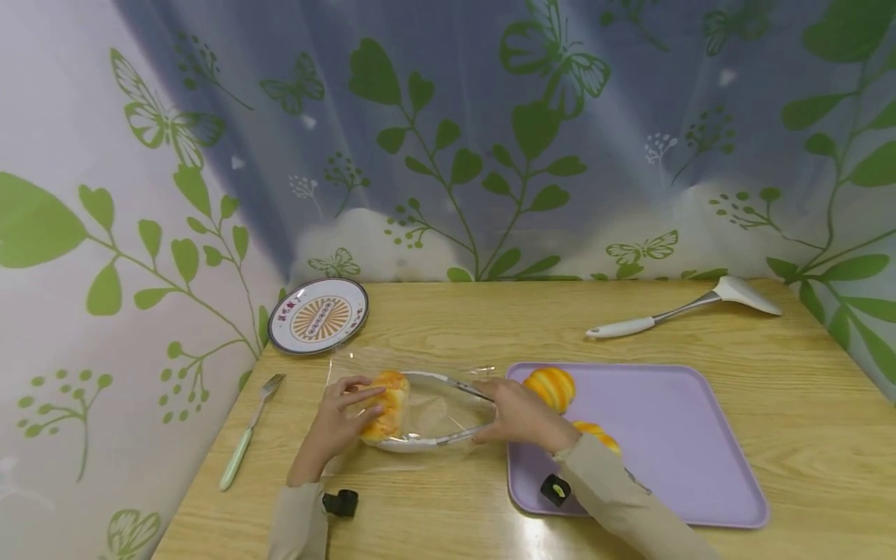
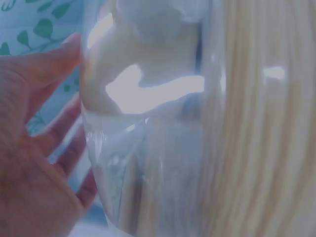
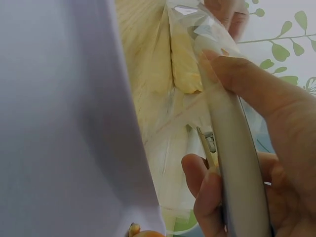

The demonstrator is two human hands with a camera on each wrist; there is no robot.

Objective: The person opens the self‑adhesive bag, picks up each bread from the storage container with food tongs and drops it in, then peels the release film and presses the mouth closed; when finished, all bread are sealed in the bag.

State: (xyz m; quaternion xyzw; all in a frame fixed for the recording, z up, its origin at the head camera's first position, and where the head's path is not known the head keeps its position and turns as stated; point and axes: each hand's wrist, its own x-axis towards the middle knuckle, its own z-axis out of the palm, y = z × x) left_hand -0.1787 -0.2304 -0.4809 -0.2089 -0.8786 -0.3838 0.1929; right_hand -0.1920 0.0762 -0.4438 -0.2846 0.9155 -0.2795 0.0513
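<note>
Wood-grain table [image 1: 434,517] is supporting the whole layout. Lilac tray [image 1: 672,435] is lying at right, its raised rim presumably serving to contain the buns. Left of it, clear plastic bag [image 1: 437,412] is spreading around the work. Right hand [image 1: 521,412] is gripping tongs [image 1: 428,376], thumb on one arm, fingers curled at the other; the arms are standing wide apart, judged to be spreading the film about the bread. Left hand [image 1: 341,416] is resting on the bread roll [image 1: 396,400], fingers extended and spread, likely steadying it at the tong ends; cannot tell whether it is also pinching film. Roll is sitting within the bag's outline. Far striped bun [image 1: 549,389] and near striped bun [image 1: 597,435] are lying on the tray, the latter partly hidden by the right forearm.

Edges: table's back edge is meeting the leaf-printed curtain [image 1: 434,155]. Tray's left rim is running beneath the right wrist, so low sideways travel seems limited there. White turner [image 1: 686,307] is lying behind the tray, plate [image 1: 320,317] beyond the bag's far left corner, fork [image 1: 242,446] well left; bare wood is showing between fork and bag, giving the left elbow some room.
</note>
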